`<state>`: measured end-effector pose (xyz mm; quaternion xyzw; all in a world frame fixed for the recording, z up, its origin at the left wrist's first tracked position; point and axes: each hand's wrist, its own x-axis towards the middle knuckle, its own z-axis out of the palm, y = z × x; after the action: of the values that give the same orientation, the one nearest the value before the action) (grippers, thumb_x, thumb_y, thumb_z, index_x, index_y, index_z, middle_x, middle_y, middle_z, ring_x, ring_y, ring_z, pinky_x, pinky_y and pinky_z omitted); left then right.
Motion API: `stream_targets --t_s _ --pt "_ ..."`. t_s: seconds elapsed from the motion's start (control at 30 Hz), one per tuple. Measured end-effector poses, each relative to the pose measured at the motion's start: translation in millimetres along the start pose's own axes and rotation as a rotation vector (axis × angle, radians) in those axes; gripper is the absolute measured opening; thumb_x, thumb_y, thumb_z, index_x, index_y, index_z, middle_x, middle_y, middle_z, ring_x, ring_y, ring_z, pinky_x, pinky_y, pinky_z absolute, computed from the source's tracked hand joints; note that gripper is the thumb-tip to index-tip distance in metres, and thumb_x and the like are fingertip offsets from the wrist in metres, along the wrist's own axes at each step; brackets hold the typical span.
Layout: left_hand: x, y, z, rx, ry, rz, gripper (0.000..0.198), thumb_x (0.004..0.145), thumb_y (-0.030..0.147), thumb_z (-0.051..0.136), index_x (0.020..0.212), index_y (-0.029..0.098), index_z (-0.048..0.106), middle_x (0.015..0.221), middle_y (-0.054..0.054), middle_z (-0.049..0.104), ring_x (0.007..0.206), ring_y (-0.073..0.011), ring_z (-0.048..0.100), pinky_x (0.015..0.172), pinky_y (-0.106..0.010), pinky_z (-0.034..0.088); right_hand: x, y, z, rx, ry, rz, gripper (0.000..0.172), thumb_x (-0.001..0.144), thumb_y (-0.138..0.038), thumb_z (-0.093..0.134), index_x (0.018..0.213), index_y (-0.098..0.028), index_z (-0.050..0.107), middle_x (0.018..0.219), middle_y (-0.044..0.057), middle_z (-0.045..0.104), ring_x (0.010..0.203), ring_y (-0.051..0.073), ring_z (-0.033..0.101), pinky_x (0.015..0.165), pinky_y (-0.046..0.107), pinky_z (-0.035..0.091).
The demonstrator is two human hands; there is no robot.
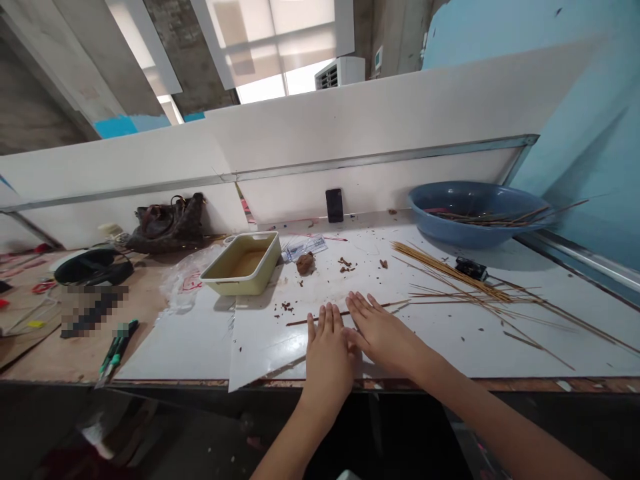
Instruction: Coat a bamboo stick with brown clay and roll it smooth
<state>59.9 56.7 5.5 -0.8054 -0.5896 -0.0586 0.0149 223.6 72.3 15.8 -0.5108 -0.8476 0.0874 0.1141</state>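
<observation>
L hand (327,353) and R hand (383,332) lie flat, palms down, fingers loosely apart. Neither grip is closed on anything. R fingertips are just beside L hand. A thin dark stick (395,304) runs under both, from approx 9 o'clock to 3 o'clock, on a white sheet (175,353) over the bench (145,313). Its mid-section is hidden by the hands, so I can't tell if it's 1 piece or how firmly they press it.

I'd judge it light, stiff and quite brittle, w/ little to grip. Best hold is on the exposed ends, w/ fingertips, not a fist.

Nearby: a brown lump (305,263) and crumbs (345,265) at 12 o'clock. A loose bundle of thin sticks (450,279) at 2 o'clock, w/ a small black object (470,268) on it that I can't make out. Blue basin (475,213) w/ more sticks at 1 o'clock, black phone (334,205) at 12, cream tray (240,263) at 11, dark handbag (170,223) at 10. Green-handled tool (117,347) at 9. Beyond it, a pixelated patch hides whatever is there.
</observation>
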Motion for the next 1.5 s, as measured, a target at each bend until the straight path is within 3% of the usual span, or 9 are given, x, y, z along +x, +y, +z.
stream_targets --t_s 0.1,0.3,0.5,0.57,0.8,1.03,1.33,1.5 --pt "-4 -1 7.5 -0.019 -0.050 0.007 0.070 0.099 0.021 0.046 0.167 0.005 0.037 0.174 -0.015 0.033 0.165 -0.0302 0.030 0.136 -0.057 0.023 -3 -8 8 0.030 -0.037 0.059 0.090 0.111 -0.068 0.024 0.168 0.001 0.032 0.174 0.025 0.027 0.165 0.035 0.024 0.135 0.057 0.024" --pt "-33 -13 17.7 -0.019 0.043 0.088 0.063 0.103 0.021 0.041 0.166 0.012 0.043 0.173 -0.012 0.038 0.162 -0.0296 0.036 0.134 -0.057 0.031 -29 -13 19 0.037 -0.012 0.052 0.087 0.111 -0.067 0.028 0.169 -0.003 0.029 0.176 0.022 0.021 0.166 0.033 0.023 0.134 0.055 0.028" --pt "10 -15 2.8 -0.023 -0.026 0.015 0.061 0.106 0.023 0.040 0.164 0.004 0.043 0.170 -0.018 0.041 0.162 -0.0307 0.036 0.135 -0.058 0.027 7 -3 8 0.019 -0.062 0.112 0.092 0.111 -0.068 0.019 0.167 0.003 0.029 0.175 0.026 0.020 0.166 0.033 0.017 0.136 0.054 0.018" --pt "13 -13 2.9 -0.017 -0.023 -0.017 0.060 0.109 0.027 0.037 0.162 0.002 0.045 0.169 -0.020 0.042 0.161 -0.0313 0.037 0.135 -0.056 0.027 7 -3 9 0.023 -0.042 0.122 0.093 0.110 -0.069 0.019 0.168 0.003 0.029 0.176 0.025 0.020 0.167 0.033 0.016 0.137 0.054 0.018" --pt "-32 -14 12.5 -0.012 0.059 0.053 0.057 0.112 0.031 0.035 0.162 0.009 0.048 0.169 -0.015 0.044 0.160 -0.0299 0.041 0.133 -0.057 0.031 -35 -10 20 0.015 0.002 0.050 0.088 0.111 -0.067 0.028 0.168 0.000 0.030 0.175 0.024 0.022 0.165 0.033 0.024 0.135 0.055 0.028" --pt "4 -14 -5.6 -0.036 -0.005 -0.042 0.058 0.113 0.033 0.032 0.160 0.003 0.049 0.165 -0.020 0.049 0.159 -0.0317 0.042 0.134 -0.060 0.026 0 7 7 -0.001 -0.039 0.075 0.084 0.111 -0.063 0.034 0.167 0.001 0.036 0.172 0.028 0.029 0.164 0.037 0.027 0.134 0.059 0.024" --pt "-50 -16 4.6 -0.004 0.113 0.049 0.056 0.113 0.032 0.031 0.163 0.012 0.047 0.169 -0.013 0.047 0.159 -0.0287 0.042 0.133 -0.056 0.031 -49 0 10 0.073 -0.039 0.042 0.086 0.111 -0.068 0.026 0.171 -0.007 0.026 0.176 0.020 0.022 0.165 0.033 0.025 0.133 0.056 0.031" --pt "-33 -8 2.5 0.008 0.077 0.094 0.061 0.108 0.026 0.038 0.166 0.007 0.039 0.174 -0.016 0.036 0.164 -0.0290 0.032 0.136 -0.053 0.026 -33 -13 -5 0.092 -0.084 0.018 0.090 0.111 -0.069 0.020 0.170 -0.001 0.025 0.176 0.022 0.018 0.167 0.033 0.020 0.135 0.055 0.026"
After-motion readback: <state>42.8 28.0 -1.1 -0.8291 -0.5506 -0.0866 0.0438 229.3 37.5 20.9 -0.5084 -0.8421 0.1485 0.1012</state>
